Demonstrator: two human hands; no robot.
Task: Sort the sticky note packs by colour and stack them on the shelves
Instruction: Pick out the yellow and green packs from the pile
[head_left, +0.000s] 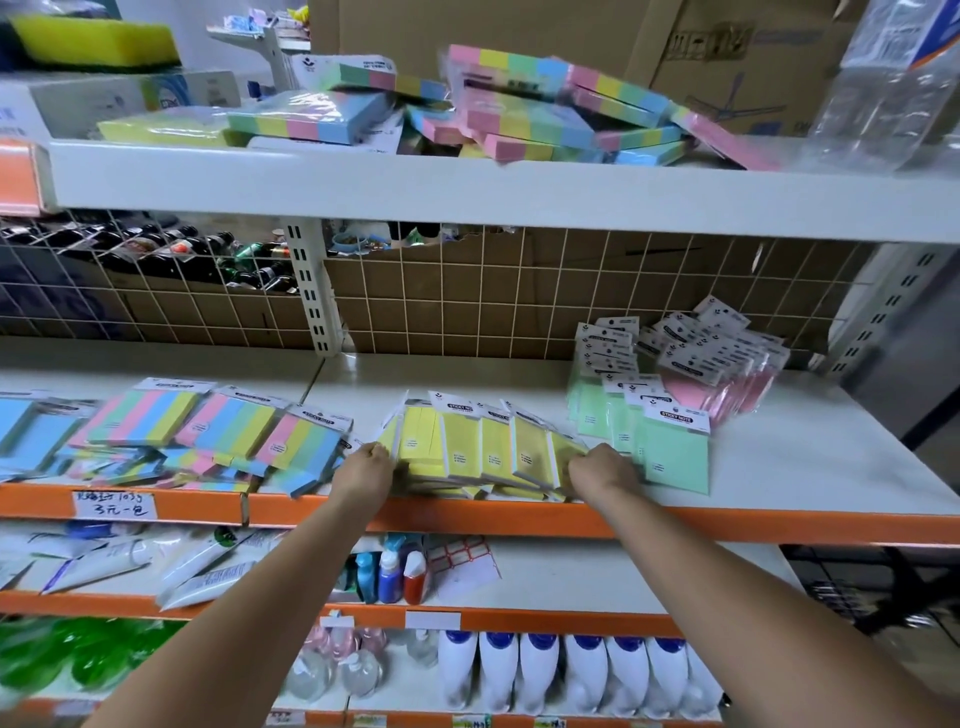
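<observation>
Head view: left hand and right hand, fingers curled, grip opposite ends of the yellow sticky note packs fanned on the middle shelf (near its orange front edge). Green packs lie just right; striped packs left.

White middle shelf, orange-edged: striped packs, yellow packs, green packs, pink packs.
</observation>
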